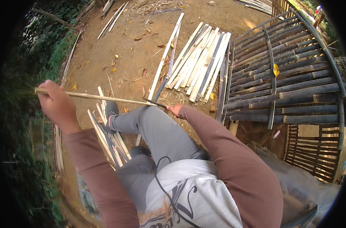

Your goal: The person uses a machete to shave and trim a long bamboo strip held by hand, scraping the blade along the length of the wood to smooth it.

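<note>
Raised at the left, my left hand (pixel 58 104) is closed around one end of a long, thin bamboo strip (pixel 104 98). The strip slants slightly down to the right and reaches over my bent knee. By its other end, my right hand (pixel 175 110) grips a knife (pixel 156 103) with a narrow dark blade; its handle is mostly hidden in my fingers. The blade lies at or very near the strip's right end; whether it touches cannot be made out. Below the strip, beside my feet, lies a loose bunch of split bamboo strips (pixel 111 146).
A pile of split bamboo slats (pixel 203 62) lies on the dirt ground ahead, with a longer slat (pixel 166 57) at its left. To the right stands a bamboo-slat bench (pixel 283 87). Dense green plants (pixel 39 57) border the left. A dark cord (pixel 169 190) hangs over my shirt.
</note>
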### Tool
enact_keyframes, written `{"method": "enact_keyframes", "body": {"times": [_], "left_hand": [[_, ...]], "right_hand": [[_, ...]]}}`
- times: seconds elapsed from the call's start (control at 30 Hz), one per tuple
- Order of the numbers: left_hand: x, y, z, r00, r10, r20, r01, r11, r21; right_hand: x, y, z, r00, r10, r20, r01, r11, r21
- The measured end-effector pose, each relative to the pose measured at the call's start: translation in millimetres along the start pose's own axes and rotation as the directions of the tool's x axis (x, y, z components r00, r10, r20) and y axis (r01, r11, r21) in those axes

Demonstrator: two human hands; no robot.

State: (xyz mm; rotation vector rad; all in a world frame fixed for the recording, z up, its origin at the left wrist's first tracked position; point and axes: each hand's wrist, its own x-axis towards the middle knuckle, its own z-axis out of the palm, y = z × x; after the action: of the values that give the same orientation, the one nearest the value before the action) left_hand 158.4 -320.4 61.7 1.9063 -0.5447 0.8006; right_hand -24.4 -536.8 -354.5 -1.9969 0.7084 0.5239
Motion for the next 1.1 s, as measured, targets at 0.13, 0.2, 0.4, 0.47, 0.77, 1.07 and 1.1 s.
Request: {"method": "enact_keyframes", "body": {"times": [0.13, 0.2, 0.4, 0.47, 0.77, 1.07, 1.1], "left_hand": [[-6.3, 2.2, 0.8, 1.000, 0.002, 0.009, -0.002, 1.000, 0.000], [-5.3, -0.7, -13.3, 1.000, -0.009, -0.004, 0.010, 1.000, 0.022], [-5.0, 1.1, -3.1, 1.000, 0.001, -0.004, -0.001, 1.000, -0.010], [-10.0, 4.6, -1.6, 0.999, 0.037, 0.013, -0.037, 0.999, -0.008], [-2.8, -7.4, -12.5, 1.000, -0.007, -0.012, 0.007, 1.000, -0.007], [-8.7, -2.6, -15.2, 1.000, 0.015, -0.009, -0.015, 1.000, -0.007], [-9.1, -4.6, -16.5, 1.000, 0.004, -0.027, -0.004, 1.000, 0.003]], "right_hand": [[4.2, 1.1, -5.3, 0.994, -0.073, 0.077, 0.070, 0.997, 0.039], [-23.3, -53.5, -14.5, 0.977, -0.168, 0.131, 0.137, 0.966, 0.218], [-11.9, -1.5, 1.9, 0.998, -0.027, 0.058, 0.013, 0.973, 0.232], [-8.8, 4.9, -5.5, 0.994, 0.022, 0.110, -0.045, 0.977, 0.209], [-10.6, -33.3, -0.3, 0.989, -0.143, 0.050, 0.139, 0.987, 0.077], [-5.5, -20.7, -0.6, 0.992, -0.055, 0.116, 0.046, 0.995, 0.084], [-16.4, -38.3, -4.4, 0.989, -0.106, 0.102, 0.094, 0.989, 0.116]]}}
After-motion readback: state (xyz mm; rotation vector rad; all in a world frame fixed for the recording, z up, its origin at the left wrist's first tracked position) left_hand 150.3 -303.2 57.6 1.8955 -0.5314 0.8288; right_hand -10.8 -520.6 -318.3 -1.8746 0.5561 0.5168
